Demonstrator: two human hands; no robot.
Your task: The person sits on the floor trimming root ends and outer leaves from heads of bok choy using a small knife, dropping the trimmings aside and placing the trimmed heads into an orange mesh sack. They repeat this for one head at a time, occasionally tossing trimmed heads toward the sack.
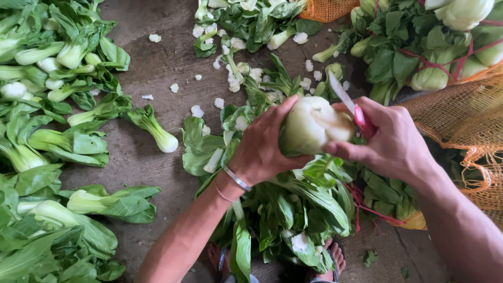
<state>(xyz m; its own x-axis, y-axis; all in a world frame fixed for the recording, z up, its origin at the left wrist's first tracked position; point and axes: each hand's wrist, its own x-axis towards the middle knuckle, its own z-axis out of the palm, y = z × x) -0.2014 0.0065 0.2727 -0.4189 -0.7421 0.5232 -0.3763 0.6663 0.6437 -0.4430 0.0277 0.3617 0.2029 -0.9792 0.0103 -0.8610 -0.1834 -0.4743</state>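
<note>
My left hand [262, 144] wraps around the pale base of a bok choy [312, 126], its leaves hanging down toward me. My right hand [390, 141] grips a pink-handled knife [346, 99], blade angled up just above the stalk's cut end.

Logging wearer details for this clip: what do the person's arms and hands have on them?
Both forearms are bare, no sleeves or gloves. The left hand has a silver bangle and a thin chain bracelet at the wrist. The right hand wears nothing visible.
</note>
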